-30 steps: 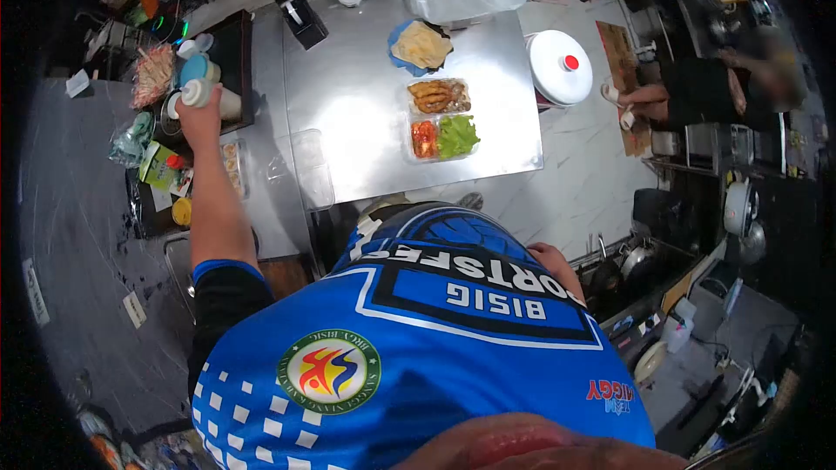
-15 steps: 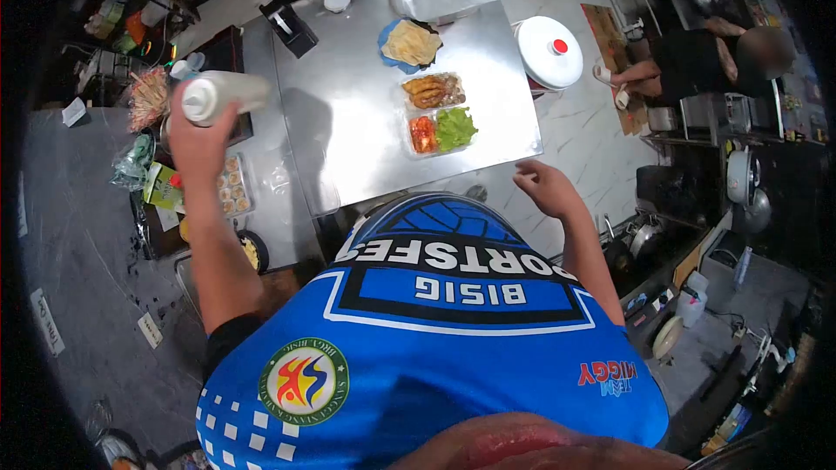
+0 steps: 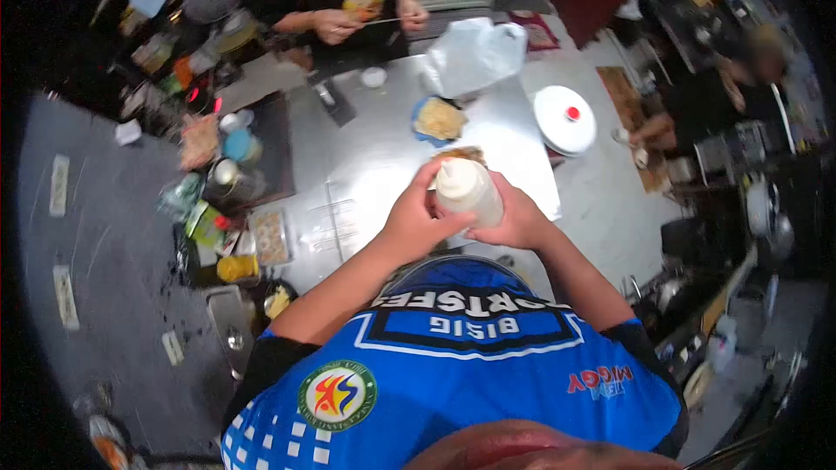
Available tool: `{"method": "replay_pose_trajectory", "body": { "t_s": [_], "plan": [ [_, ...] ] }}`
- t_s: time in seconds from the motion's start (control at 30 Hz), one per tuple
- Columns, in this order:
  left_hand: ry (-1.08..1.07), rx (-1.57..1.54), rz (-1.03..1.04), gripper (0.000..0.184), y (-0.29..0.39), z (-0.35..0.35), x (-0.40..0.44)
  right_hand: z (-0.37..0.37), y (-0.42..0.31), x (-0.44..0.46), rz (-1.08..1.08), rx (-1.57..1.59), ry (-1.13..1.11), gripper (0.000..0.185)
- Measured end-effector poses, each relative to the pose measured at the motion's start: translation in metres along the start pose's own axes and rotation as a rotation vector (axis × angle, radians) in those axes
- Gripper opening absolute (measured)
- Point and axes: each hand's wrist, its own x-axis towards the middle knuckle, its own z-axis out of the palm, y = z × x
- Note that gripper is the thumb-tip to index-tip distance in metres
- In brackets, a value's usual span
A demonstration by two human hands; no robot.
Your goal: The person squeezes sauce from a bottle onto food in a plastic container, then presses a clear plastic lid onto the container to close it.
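A white squeeze bottle (image 3: 471, 191) with a pointed nozzle is held in front of my chest, over the steel table (image 3: 374, 135). My left hand (image 3: 418, 218) wraps round its left side, and my right hand (image 3: 522, 216) grips the right side. The bottle and hands hide most of the food tray; only some browned food (image 3: 468, 155) shows past the cap. Farther back lies a pale stack of flat wrappers (image 3: 441, 119) on blue plastic.
A white plastic bag (image 3: 475, 57) and a small white lid (image 3: 374, 77) stand at the back. Right of the table is a round white lid with a red knob (image 3: 564, 120). A person's hands (image 3: 338, 26) are across the table. Jars and a tray of small round items (image 3: 269, 238) sit left.
My left hand has brought the squeeze bottle from the left side to the middle. My right hand has come up and taken hold of it too. The person opposite shows more.
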Motion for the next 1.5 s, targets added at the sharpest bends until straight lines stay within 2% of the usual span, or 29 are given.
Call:
{"method": "replay_pose_trajectory", "body": {
  "t_s": [0.03, 0.07, 0.1, 0.13, 0.17, 0.2, 0.23, 0.3, 0.37, 0.47, 0.63, 0.73, 0.83, 0.9, 0.97, 1.03, 1.07, 1.1, 1.17, 1.23, 1.3, 1.37, 1.43, 1.5],
  "plan": [
    [-0.059, -0.099, -0.019, 0.086, -0.006, 0.005, 0.005, -0.009, 0.013, -0.011, -0.026, 0.046, 0.058, 0.100],
    [-0.134, -0.161, 0.016, 0.088, -0.008, 0.007, 0.005, -0.018, 0.012, -0.017, 0.065, -0.140, 0.046, 0.095],
    [-0.128, 0.018, 0.023, 0.084, -0.011, 0.005, 0.004, -0.018, 0.020, -0.024, -0.011, -0.055, 0.120, 0.085],
    [-0.139, -0.008, 0.006, 0.080, -0.029, 0.002, 0.002, -0.022, 0.020, -0.030, 0.037, -0.069, 0.129, 0.083],
    [-0.170, 0.041, -0.165, 0.071, -0.034, -0.003, -0.004, -0.025, 0.029, -0.036, 0.069, -0.137, 0.150, 0.083],
    [-0.222, 0.108, -0.191, 0.064, -0.057, -0.014, -0.010, -0.030, 0.030, -0.043, 0.116, -0.182, 0.171, 0.085],
    [-0.244, 0.176, -0.312, 0.058, -0.074, -0.021, -0.017, -0.034, 0.033, -0.048, 0.139, -0.199, 0.207, 0.085],
    [-0.271, 0.406, -0.505, 0.048, -0.094, -0.029, -0.035, -0.040, 0.042, -0.053, 0.106, -0.069, 0.255, 0.087],
    [-0.353, 0.470, -0.500, 0.045, -0.151, -0.044, -0.055, -0.047, 0.041, -0.060, 0.120, -0.079, 0.298, 0.089],
    [-0.343, 0.437, -0.506, 0.045, -0.184, -0.053, -0.087, -0.055, 0.041, -0.068, 0.155, -0.105, 0.305, 0.092],
    [-0.301, 0.425, -0.530, 0.045, -0.201, -0.056, -0.106, -0.062, 0.047, -0.074, 0.149, -0.146, 0.324, 0.090],
    [-0.280, 0.419, -0.521, 0.045, -0.208, -0.063, -0.121, -0.063, 0.048, -0.078, 0.141, -0.146, 0.384, 0.081],
    [-0.273, 0.418, -0.539, 0.045, -0.208, -0.072, -0.150, -0.067, 0.070, -0.076, 0.184, -0.171, 0.292, 0.080],
    [-0.270, 0.413, -0.569, 0.046, -0.206, -0.070, -0.160, -0.064, 0.057, -0.071, 0.291, -0.094, 0.319, 0.078],
    [-0.271, 0.412, -0.601, 0.046, -0.207, -0.071, -0.162, -0.056, 0.075, -0.070, 0.228, 0.061, 0.373, 0.076],
    [-0.316, 0.397, -0.590, 0.046, -0.219, -0.079, -0.166, -0.049, 0.078, -0.066, 0.236, 0.094, 0.344, 0.077],
    [-0.434, 0.406, -0.394, 0.045, -0.237, -0.085, -0.176, -0.045, 0.075, -0.067, 0.246, 0.106, 0.353, 0.079],
    [-0.361, 0.347, -0.529, 0.046, -0.250, -0.088, -0.182, -0.040, 0.074, -0.063, 0.236, 0.117, 0.315, 0.079],
    [-0.390, 0.474, -0.579, 0.045, -0.255, -0.100, -0.181, -0.024, 0.072, -0.056, 0.235, 0.150, 0.298, 0.083],
    [-0.293, 0.425, -0.798, 0.044, -0.238, -0.099, -0.177, -0.004, 0.075, -0.040, 0.227, 0.228, 0.196, 0.087],
    [-0.278, 0.497, -0.739, 0.046, -0.268, -0.102, -0.190, 0.023, 0.075, -0.020, 0.176, 0.338, 0.072, 0.088],
    [-0.115, 0.377, -0.942, 0.049, -0.275, -0.086, -0.197, 0.050, 0.068, 0.008, 0.181, 0.350, 0.003, 0.090],
    [-0.092, 0.412, -0.880, 0.046, -0.285, -0.077, -0.211, 0.077, 0.099, 0.039, 0.119, 0.048, -0.142, 0.091],
    [-0.180, 0.601, -0.911, 0.043, -0.309, -0.066, -0.217, 0.095, 0.099, 0.070, 0.085, -0.001, -0.138, 0.091]
  ]
}}
